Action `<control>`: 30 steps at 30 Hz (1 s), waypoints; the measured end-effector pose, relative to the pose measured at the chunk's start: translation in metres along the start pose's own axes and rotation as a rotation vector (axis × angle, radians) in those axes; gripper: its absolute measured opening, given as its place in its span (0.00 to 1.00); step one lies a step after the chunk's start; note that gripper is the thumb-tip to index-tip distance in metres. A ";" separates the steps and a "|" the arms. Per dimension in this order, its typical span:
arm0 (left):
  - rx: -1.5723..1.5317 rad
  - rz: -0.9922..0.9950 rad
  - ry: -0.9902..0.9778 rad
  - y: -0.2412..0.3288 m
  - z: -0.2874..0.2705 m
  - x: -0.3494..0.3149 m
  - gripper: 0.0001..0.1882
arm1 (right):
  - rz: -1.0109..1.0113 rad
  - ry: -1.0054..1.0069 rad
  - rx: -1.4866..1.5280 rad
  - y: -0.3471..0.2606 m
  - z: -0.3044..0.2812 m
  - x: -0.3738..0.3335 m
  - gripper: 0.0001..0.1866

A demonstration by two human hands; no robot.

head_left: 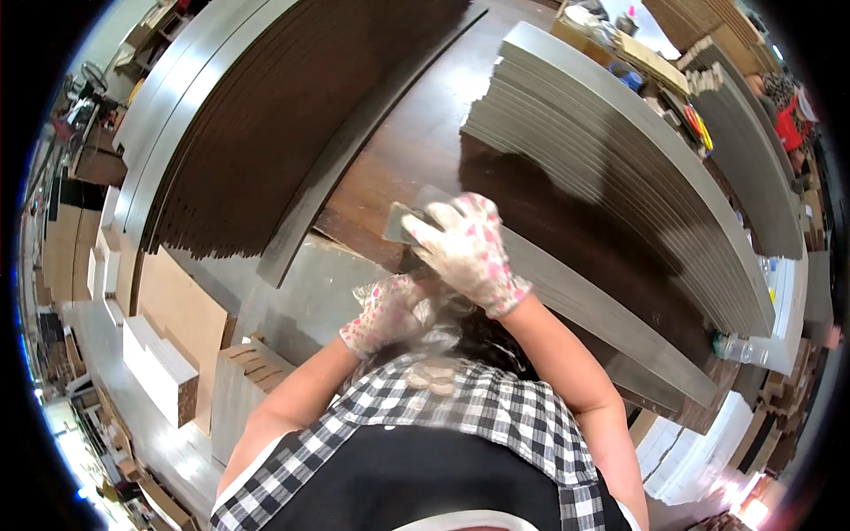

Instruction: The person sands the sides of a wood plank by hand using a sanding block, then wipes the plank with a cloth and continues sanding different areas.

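My right hand (469, 248), in a white glove with pink patches, is closed on a small flat grey-green pad (397, 223), its fingers over the top. It is above the far end of a long grey board (611, 319) that slants down to the right. My left hand (382, 311), in a matching glove, is lower and closer to my body. Its fingers are curled beside a crumpled whitish bundle (436, 324); blur hides what they grip. Under both hands is a brown tabletop (376, 190).
A tall stack of dark boards with grey edges (257, 115) stands at the left, a thin board (354, 155) beside it. Another stack of grey boards (620, 168) is at the right. White blocks (164, 372) lie lower left, a plastic bottle (742, 349) at the right.
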State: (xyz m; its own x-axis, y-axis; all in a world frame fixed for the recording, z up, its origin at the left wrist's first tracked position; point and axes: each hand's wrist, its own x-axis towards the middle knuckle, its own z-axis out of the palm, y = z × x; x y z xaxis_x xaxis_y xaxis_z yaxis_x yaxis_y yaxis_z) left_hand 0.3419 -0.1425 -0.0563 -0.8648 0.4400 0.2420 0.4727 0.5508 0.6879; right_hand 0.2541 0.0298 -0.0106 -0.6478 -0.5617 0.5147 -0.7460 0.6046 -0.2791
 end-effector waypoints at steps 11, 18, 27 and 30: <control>-0.277 -0.091 -0.090 -0.014 -0.045 -0.003 0.12 | 0.133 -0.009 -0.100 -0.040 -0.080 -0.047 0.23; -0.188 0.030 -0.119 0.009 -0.042 0.017 0.15 | 0.242 0.081 -0.191 -0.035 -0.077 -0.091 0.18; -0.296 0.394 -0.183 0.130 0.003 0.076 0.12 | 0.759 0.382 -0.439 -0.063 -0.168 -0.253 0.20; -0.294 0.459 -0.204 0.162 0.017 0.089 0.12 | 0.634 0.384 -0.316 -0.058 -0.141 -0.233 0.16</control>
State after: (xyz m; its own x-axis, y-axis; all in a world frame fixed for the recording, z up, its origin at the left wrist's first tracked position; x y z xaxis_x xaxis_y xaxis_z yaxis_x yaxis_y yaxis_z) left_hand 0.3445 -0.0026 0.0651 -0.5183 0.7311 0.4437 0.6995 0.0639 0.7118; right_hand 0.4700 0.2053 0.0005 -0.7920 0.1409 0.5940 -0.1380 0.9066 -0.3989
